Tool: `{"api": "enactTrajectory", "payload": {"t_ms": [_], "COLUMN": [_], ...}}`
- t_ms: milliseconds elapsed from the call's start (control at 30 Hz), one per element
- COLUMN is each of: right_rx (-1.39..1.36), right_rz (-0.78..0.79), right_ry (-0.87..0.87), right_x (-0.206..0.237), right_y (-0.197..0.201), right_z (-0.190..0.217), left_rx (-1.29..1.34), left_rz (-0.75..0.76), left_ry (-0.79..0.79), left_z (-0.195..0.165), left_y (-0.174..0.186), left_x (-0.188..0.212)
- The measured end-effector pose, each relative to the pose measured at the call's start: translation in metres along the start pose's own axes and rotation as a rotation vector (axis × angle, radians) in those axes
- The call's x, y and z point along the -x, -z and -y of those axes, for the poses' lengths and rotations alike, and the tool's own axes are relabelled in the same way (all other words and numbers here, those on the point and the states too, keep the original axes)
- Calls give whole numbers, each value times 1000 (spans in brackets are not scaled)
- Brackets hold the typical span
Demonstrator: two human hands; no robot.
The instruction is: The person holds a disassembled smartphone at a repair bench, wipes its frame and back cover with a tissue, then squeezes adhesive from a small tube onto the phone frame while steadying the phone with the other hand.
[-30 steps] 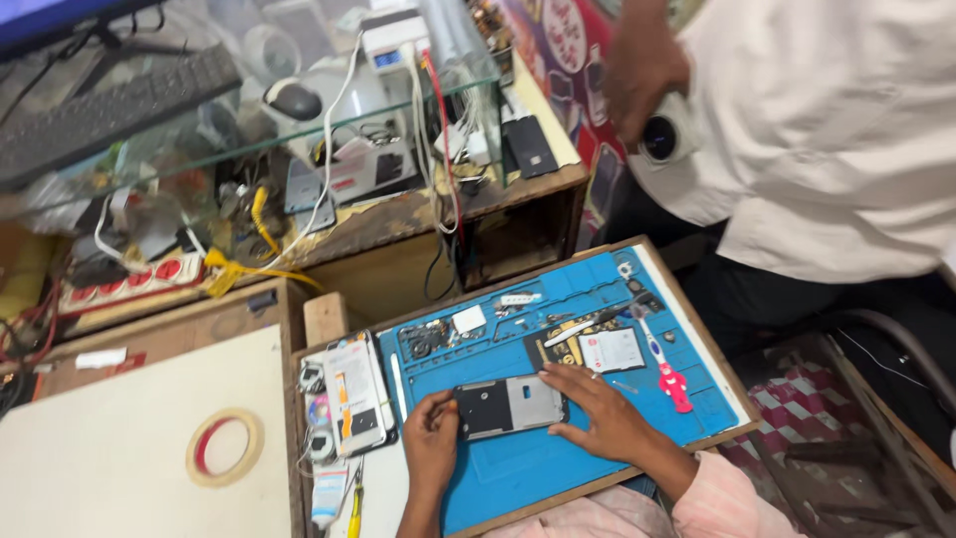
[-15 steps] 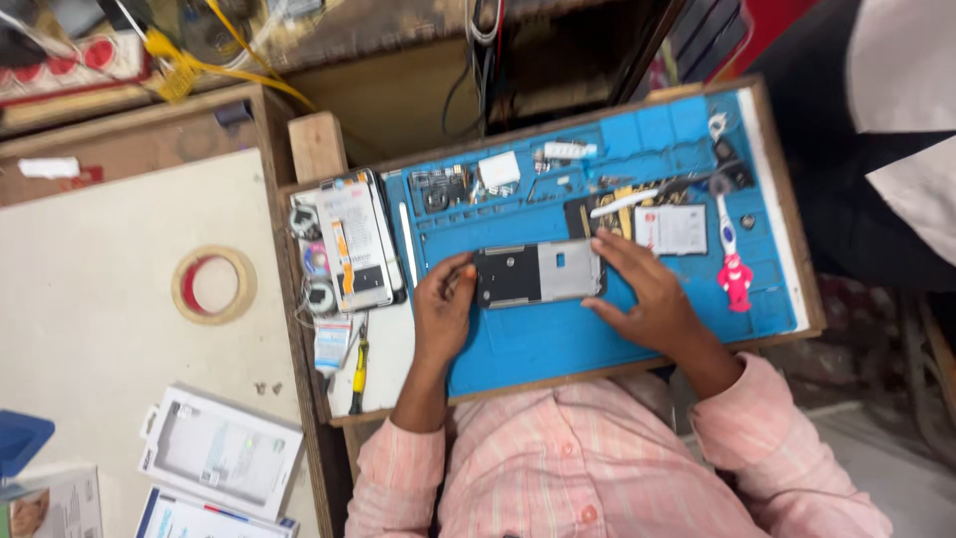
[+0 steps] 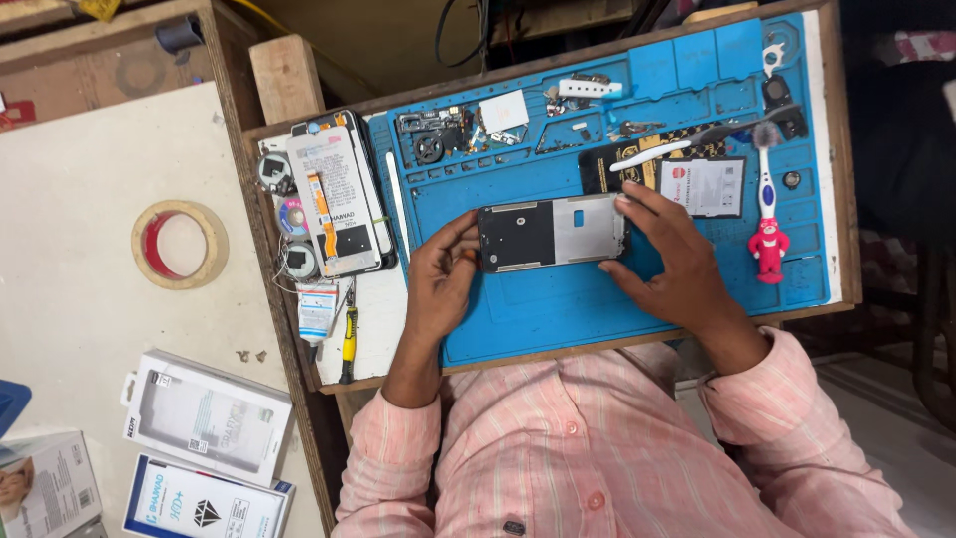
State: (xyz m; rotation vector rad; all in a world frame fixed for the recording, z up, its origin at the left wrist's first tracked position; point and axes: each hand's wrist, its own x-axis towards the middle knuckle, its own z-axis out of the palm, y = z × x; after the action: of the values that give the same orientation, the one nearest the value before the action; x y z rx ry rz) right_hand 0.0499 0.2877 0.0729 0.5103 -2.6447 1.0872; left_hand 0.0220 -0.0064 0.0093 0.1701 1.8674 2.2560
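Note:
An opened phone frame, half black and half silver, lies flat in the middle of a blue work mat. My left hand grips its left end with thumb and fingers. Over at the frame's right end, my right hand rests with fingers spread on the edge. A flat battery lies just beyond the right hand. Small phone parts and a circuit board sit at the mat's far left.
A phone screen panel with an orange ribbon lies left of the mat. A red and white brush stands at the mat's right. A tape roll and several boxes lie on the white table at left. A yellow-handled tool lies near the front edge.
The camera has tilted down and closer, so the mat now fills the view. Both hands stay on the phone frame, which has hardly shifted on the mat.

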Motion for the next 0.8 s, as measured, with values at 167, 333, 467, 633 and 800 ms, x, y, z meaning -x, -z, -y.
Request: {"api": "enactTrajectory", "payload": {"t_ms": [167, 333, 467, 633, 800], "right_rx": [-11, -39, -39, -36, -39], "right_rz": [7, 20, 29, 28, 22], "right_ry": [-11, -25, -39, -41, -32], "right_x": [-1, -2, -1, -2, -2], "right_y": [0, 1, 2, 3, 3], "right_z": [0, -1, -2, 0, 1], "left_rx": [-165, -324, -348, -375, -297], "left_rz": [42, 67, 85, 83, 65], "left_ry": [-26, -31, -42, -63, -14], "left_z": [-22, -42, -47, -50, -47], "left_y": [-7, -14, -16, -15, -15], "left_x": [0, -1, -1, 1, -1]}}
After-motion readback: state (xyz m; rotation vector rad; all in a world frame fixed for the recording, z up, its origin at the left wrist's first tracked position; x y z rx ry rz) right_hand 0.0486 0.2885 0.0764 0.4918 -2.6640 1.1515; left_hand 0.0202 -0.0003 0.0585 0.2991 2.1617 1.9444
